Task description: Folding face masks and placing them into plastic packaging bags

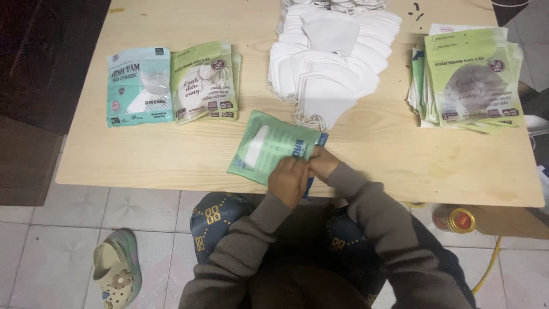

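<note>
While both hands pinch its near edge, left hand [289,180] beside right hand [323,163], the green mask packet [269,146] lies on the wooden table [389,154], just before the white mask pile [331,54]; packet stacks flank that pile.

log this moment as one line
left hand on green mask packet | right hand pinching its edge | white masks behind | table
</note>
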